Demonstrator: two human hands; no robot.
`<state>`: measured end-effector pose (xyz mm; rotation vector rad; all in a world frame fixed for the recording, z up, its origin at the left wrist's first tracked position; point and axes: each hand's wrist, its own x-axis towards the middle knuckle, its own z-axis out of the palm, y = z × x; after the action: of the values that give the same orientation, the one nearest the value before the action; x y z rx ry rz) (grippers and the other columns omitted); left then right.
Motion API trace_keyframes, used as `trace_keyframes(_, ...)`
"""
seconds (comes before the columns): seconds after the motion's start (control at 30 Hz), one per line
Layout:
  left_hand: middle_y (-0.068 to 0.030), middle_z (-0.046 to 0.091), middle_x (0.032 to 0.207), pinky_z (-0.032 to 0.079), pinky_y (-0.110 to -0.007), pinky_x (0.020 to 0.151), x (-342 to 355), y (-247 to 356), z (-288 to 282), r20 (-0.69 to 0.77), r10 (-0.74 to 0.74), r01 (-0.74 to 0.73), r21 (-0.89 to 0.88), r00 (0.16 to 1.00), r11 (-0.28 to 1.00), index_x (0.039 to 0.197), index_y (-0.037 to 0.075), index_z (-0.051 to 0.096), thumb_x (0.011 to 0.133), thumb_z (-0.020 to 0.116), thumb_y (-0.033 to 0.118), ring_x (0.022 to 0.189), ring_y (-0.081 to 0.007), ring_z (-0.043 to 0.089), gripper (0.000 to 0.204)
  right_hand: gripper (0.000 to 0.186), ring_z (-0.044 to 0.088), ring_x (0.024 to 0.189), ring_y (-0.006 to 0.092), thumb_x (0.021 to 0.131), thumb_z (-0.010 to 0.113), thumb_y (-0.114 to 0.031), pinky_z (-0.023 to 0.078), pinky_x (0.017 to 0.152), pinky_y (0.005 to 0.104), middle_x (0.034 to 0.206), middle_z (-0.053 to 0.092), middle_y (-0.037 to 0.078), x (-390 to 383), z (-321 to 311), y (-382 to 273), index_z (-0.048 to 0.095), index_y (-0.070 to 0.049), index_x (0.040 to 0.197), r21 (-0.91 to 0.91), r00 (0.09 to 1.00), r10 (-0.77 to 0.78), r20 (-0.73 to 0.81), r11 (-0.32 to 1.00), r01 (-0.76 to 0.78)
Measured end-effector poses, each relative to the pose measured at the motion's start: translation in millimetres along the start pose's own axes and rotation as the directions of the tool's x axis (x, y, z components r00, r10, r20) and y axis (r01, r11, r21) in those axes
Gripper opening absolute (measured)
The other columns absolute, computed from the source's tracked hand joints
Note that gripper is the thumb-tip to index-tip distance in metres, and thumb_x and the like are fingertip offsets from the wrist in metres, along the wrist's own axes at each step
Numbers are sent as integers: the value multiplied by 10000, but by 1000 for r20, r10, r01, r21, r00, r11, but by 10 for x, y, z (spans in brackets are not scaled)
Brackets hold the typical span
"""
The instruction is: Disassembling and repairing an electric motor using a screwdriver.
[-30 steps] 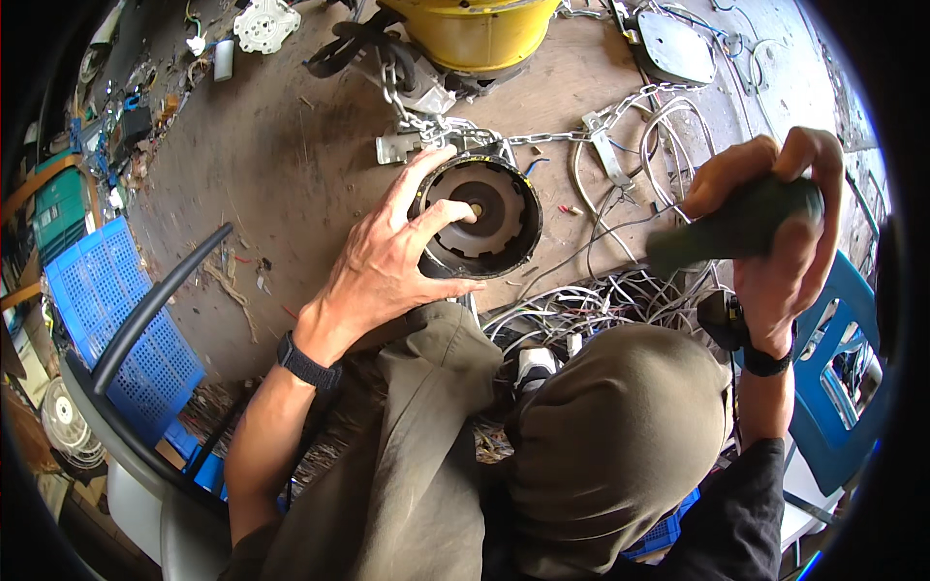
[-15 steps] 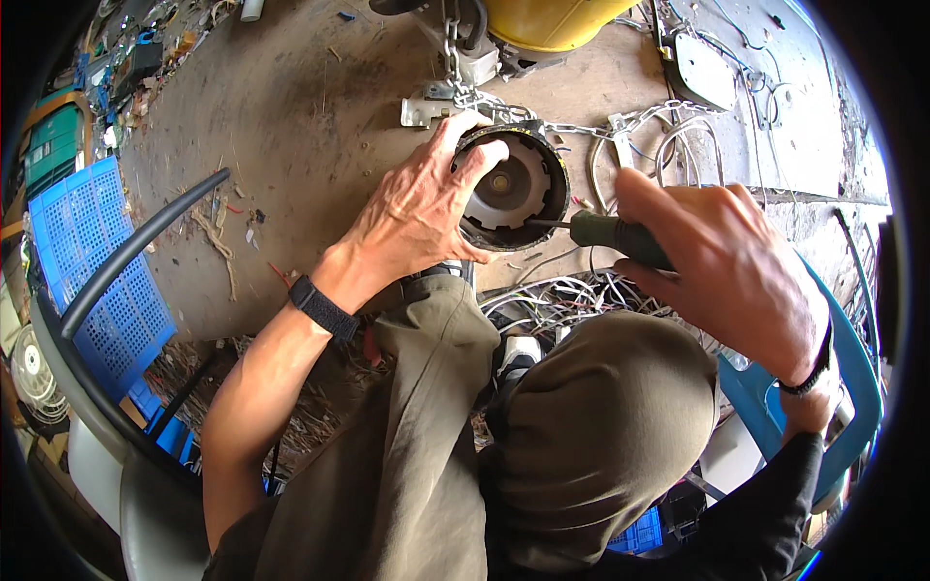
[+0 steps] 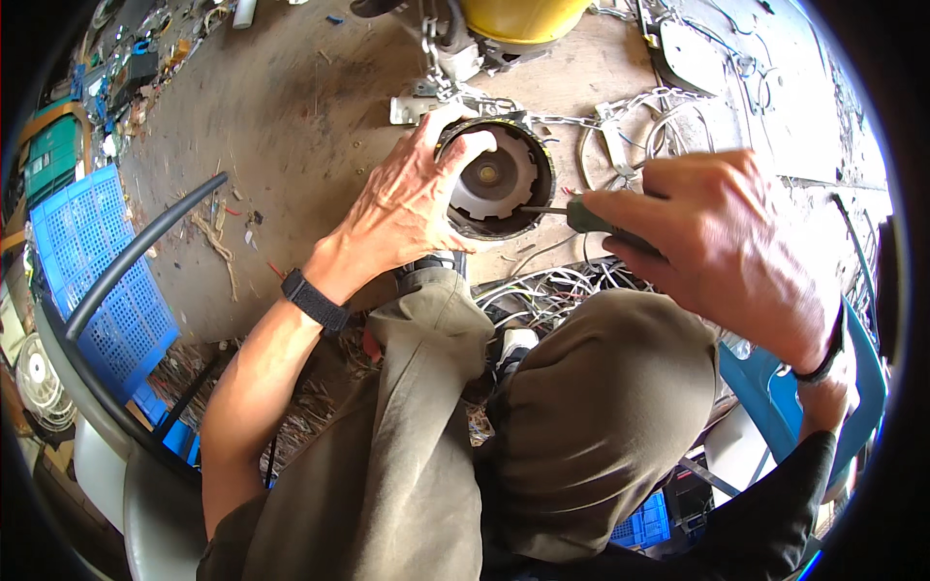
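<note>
My left hand (image 3: 407,189) grips a round, dark, cup-shaped metal housing (image 3: 545,184) by its rim, with the thumb reaching over the opening. A grey toothed disc (image 3: 521,174) with a small brass-coloured centre lies inside the housing. My right hand (image 3: 727,242) is closed around the dark green handle of a screwdriver (image 3: 591,218). The screwdriver's thin shaft points left, and its tip reaches into the lower right of the housing, by the disc's edge. Whether the tip presses on the disc or on the wall I cannot tell.
Beyond the housing, a metal chain (image 3: 567,120) crosses the worn board (image 3: 281,126). A yellow rounded object (image 3: 523,19) stands at the far side. Loose wires (image 3: 542,298) heap below the board's near edge. A blue perforated crate (image 3: 97,261) is at the left, a blue chair (image 3: 765,387) at the right.
The view has shifted slightly. The screwdriver and my right hand have tilted a little, with the tip still inside the housing. My left hand keeps its hold.
</note>
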<state>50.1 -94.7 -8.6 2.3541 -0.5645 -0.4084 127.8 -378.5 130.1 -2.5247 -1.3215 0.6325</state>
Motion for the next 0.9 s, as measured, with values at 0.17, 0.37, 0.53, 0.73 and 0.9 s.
trace_keyframes(0.17,-222,414,1504,520,-507,1095,51,71,-57,-21,21,-21,7,1000,1000,1455,118,462,647,983,374,1330,-443,540,995,330,636,654,250,751,878,-144,487,672,418,673,589,43,72,-4,71,797,-116,1070,-10,995,-72,-70,997,71)
trace_keyframes(0.37,-214,404,1515,525,-500,1111,41,49,-32,-34,18,-17,6,999,1000,1465,117,464,591,1014,359,1353,-446,536,1061,293,667,663,247,761,882,-153,510,647,419,667,604,55,101,14,112,802,-111,1039,-108,992,-118,-35,988,113)
trace_keyframes(0.53,-232,382,1537,516,-505,1120,-7,13,-63,-9,-30,30,24,1000,999,1479,100,460,563,1022,361,1361,-457,524,1106,209,676,662,240,786,862,-153,531,681,422,658,611,61,107,124,-4,782,-86,967,-103,970,-176,-170,982,160)
trace_keyframes(0.73,-275,370,1541,458,-502,1178,34,40,-25,6,0,0,103,1000,995,1516,35,400,558,1022,394,1395,-457,489,1198,105,689,648,246,892,809,-168,566,766,397,736,715,75,487,-100,120,796,-69,925,-112,981,-155,121,979,168)
trace_keyframes(0.9,-287,394,1512,430,-506,1197,39,54,-10,-10,47,-47,44,999,998,1510,-16,367,654,967,490,1382,-473,481,1161,132,717,770,232,888,807,-188,539,861,418,788,748,43,268,-110,138,819,-107,992,30,998,-62,31,998,61)
